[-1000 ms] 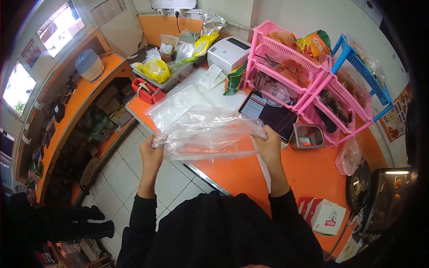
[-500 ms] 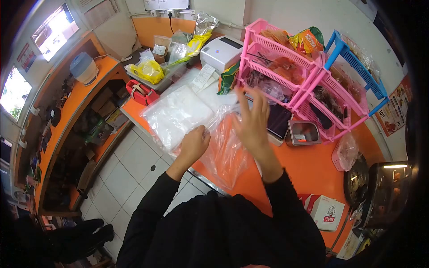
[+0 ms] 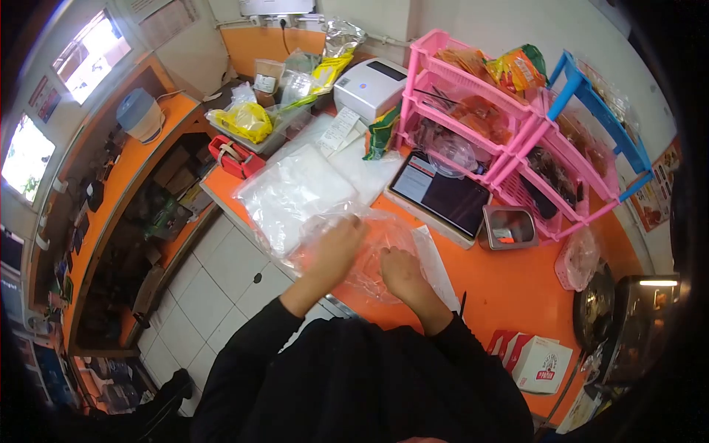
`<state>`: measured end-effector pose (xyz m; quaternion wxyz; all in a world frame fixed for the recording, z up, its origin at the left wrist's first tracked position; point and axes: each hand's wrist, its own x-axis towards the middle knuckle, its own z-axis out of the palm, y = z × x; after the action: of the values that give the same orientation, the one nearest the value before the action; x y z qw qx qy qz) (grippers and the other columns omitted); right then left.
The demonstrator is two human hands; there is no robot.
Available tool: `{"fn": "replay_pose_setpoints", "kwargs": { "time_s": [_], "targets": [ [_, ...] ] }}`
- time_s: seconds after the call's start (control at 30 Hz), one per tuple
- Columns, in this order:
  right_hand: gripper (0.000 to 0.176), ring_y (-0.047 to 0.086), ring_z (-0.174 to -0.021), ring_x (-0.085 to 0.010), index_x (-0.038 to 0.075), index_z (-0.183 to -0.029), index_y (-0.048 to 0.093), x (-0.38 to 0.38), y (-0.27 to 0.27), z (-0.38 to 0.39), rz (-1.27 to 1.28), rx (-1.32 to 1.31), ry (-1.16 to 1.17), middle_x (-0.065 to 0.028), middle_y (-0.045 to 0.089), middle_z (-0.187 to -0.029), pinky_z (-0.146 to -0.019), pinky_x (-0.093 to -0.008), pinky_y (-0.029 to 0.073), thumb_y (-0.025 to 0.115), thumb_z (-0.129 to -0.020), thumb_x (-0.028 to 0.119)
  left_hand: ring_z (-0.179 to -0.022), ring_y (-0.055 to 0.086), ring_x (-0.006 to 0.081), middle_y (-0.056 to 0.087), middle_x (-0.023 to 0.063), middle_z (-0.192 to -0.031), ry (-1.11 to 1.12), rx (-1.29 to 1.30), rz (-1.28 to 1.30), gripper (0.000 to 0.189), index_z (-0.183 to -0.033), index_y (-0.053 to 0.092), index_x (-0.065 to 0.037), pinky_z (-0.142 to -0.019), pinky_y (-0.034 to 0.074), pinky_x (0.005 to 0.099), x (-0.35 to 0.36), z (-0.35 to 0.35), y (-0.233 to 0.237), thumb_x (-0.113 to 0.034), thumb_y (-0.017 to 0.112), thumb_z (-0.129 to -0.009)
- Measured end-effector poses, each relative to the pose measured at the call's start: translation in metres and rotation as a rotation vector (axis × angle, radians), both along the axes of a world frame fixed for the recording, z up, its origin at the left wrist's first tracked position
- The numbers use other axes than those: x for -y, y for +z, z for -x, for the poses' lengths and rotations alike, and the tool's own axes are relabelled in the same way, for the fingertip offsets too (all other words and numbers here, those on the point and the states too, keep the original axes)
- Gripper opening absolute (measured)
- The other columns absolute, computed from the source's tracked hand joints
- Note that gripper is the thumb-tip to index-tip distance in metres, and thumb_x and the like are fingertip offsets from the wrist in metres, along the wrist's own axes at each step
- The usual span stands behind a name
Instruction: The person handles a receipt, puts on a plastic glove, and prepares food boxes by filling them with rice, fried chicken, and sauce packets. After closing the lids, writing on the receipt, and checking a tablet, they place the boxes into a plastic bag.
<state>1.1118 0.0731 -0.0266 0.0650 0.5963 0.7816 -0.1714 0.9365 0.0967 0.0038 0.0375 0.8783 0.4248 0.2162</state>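
A thin clear plastic bag [image 3: 380, 230] lies crumpled over the front part of the orange counter. My right hand [image 3: 403, 273] is closed in a fist on its right side, gripping the film. On the bag's left side is my left hand [image 3: 338, 251], slightly blurred, its fingers curled into the plastic. A stack of white translucent plastic bags [image 3: 295, 193] lies flat just beyond my left hand. Right of the clear bag, a white paper [image 3: 437, 267] lies partly under my right forearm.
A tablet [image 3: 441, 195] lies before the pink rack [image 3: 461, 100] of packets. A metal container [image 3: 509, 227] stands to its right. Behind are a white printer [image 3: 371, 87] and receipts [image 3: 340, 131]. A red pouch [image 3: 235, 156] sits left; red-white boxes [image 3: 541, 363] stand front right.
My right hand has come down from above the counter's middle, its spread fingers now closed on the clear bag. My left hand has moved slightly right. The bag is bunched closer, and the tablet shows more fully.
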Motion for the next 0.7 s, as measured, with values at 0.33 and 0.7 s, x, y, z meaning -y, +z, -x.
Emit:
{"fn": "replay_pose_setpoints", "kwargs": {
  "time_s": [0.33,0.7],
  "targets": [
    [0.047,0.062,-0.096,-0.0314,0.008,-0.118,0.06,-0.029,-0.006,-0.009,-0.131,0.162,0.154,-0.0139,0.063,-0.109,-0.087,-0.0409,0.049,0.074,-0.076,0.025,-0.112,0.052,0.0291,0.053,0.013,-0.119,-0.05,-0.412,0.069,0.076,-0.119,0.052,-0.002,-0.09,0.046,0.041,-0.037,0.016,-0.073,-0.033,0.084,-0.057],
    [0.028,0.057,-0.1,-0.0341,0.005,-0.114,0.058,-0.268,0.107,0.222,-0.447,-0.628,0.483,-0.0151,0.059,-0.104,-0.088,-0.041,0.046,0.05,-0.087,0.005,-0.087,0.063,0.0286,0.064,0.0127,-0.095,-0.158,0.505,0.439,0.021,-0.098,0.061,-0.004,-0.076,0.05,0.0373,-0.116,0.198,0.066,-0.019,0.066,-0.086]
  ]
}}
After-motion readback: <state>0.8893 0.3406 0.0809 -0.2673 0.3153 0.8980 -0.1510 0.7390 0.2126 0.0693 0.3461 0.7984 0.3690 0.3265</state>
